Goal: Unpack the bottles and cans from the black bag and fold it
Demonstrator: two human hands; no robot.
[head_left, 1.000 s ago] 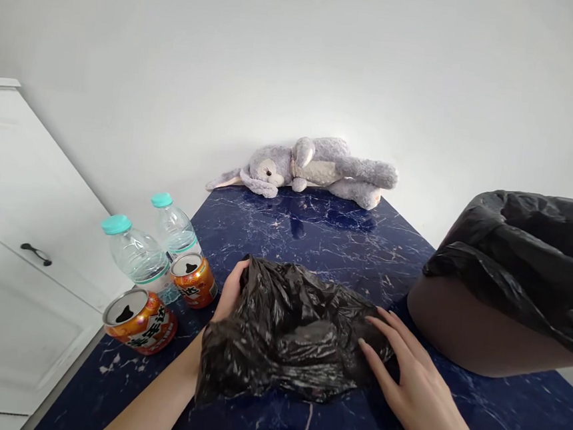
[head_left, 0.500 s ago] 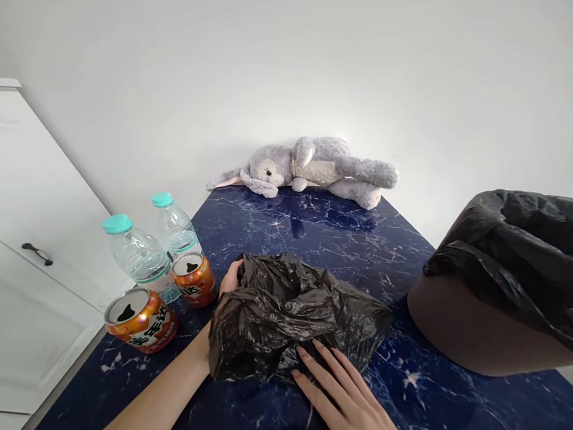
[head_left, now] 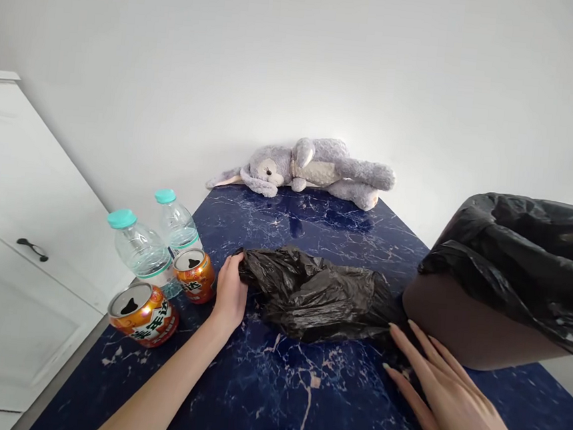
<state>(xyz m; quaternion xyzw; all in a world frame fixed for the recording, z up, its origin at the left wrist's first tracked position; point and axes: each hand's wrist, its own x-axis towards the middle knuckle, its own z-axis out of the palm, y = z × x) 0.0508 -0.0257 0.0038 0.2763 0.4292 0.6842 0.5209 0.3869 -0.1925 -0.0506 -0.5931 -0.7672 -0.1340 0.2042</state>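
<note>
A crumpled black plastic bag [head_left: 324, 295] lies stretched sideways across the blue marbled table. My left hand [head_left: 231, 290] has its fingers wrapped round the bag's left edge, just right of the nearer cans. At the other end, my right hand [head_left: 444, 389] rests with fingers stretched out and apart, fingertips against the bag's right tip. Beside that hand stands a brown bin [head_left: 458, 317] lined with a black bag [head_left: 502, 267]. Part of the crumpled bag's right end is hidden by my right fingers.
Two orange drink cans [head_left: 149, 327] [head_left: 194, 284] and two clear bottles with turquoise caps [head_left: 138, 249] [head_left: 178, 222] stand at the left. A grey plush rabbit [head_left: 315, 167] lies at the table's back against the wall. A white cabinet [head_left: 12, 311] is farther left.
My right hand has moved right, drawing the bag's right end toward the bin. The bag has gone from a bunched heap to a flatter, longer shape. My left hand has stayed by its left edge.
</note>
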